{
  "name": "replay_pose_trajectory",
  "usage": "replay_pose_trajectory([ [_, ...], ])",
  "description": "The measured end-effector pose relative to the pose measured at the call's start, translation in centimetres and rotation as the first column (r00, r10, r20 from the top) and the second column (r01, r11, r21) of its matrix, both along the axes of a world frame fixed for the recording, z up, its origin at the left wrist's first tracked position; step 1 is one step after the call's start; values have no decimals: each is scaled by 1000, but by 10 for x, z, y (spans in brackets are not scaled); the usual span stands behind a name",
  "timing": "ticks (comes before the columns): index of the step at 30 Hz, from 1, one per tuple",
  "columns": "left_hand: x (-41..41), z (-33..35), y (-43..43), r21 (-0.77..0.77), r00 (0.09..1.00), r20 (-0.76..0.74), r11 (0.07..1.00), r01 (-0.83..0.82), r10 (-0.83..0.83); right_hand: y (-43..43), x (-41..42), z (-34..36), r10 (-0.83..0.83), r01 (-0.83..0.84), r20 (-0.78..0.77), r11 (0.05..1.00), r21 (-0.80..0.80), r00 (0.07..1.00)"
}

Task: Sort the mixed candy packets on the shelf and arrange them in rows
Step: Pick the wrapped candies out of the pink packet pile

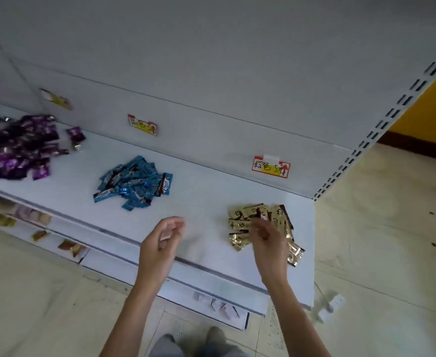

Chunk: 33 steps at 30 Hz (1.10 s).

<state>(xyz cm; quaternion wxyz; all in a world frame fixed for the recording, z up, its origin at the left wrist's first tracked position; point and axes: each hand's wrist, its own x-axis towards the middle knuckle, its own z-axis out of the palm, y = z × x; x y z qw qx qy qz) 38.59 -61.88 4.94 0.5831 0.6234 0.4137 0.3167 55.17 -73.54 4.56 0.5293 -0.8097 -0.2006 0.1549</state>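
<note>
1. The candy is already sorted by colour into three heaps on the shelf [206, 197]: purple packets [23, 148] at the far left, blue packets [134, 182] in the middle, and gold packets [240, 220] near the right end.
2. No heap is laid out in rows. Packets overlap at all angles, and one stray purple packet [75, 135] lies just beside its heap. So the sorting looks done, while the arranging appears hardly begun.
3. The gold heap seems to be the one in hand, lying directly under the right hand [268, 240].
4. The right hand reaches down onto the gold packets with its fingertips among them. Blur hides whether they pinch a packet or only touch it.
5. The left hand [160, 240] hovers over bare shelf between the blue and gold heaps, apart from both, with its fingers loosely curled and holding nothing.
6. A red-and-yellow price label [271, 166] is stuck on the back panel behind the gold heap.
</note>
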Motion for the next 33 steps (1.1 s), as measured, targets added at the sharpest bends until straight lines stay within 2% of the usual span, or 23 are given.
replay_pose_trajectory([
  [3,-40,10,-2,14,981,18,981,-191,191,32,-27,12,220,-217,-44,974,57,975],
  [6,-93,20,0,49,924,33,923,-382,381,67,-67,29,426,-415,-62,900,134,903],
  [10,-169,37,0,94,805,71,799,-594,589,103,-133,46,619,-591,-91,777,217,780],
  [14,-238,47,-2,142,706,62,694,-706,706,126,-198,53,732,-678,-138,673,296,667],
  [22,-325,48,39,151,655,57,642,-752,753,175,-291,41,776,-718,-159,627,304,610],
  [29,-356,39,109,113,684,78,675,-729,725,236,-332,36,794,-760,-115,605,236,596],
  [33,-360,32,177,106,724,89,716,-690,684,297,-345,28,766,-731,-126,641,235,631],
])
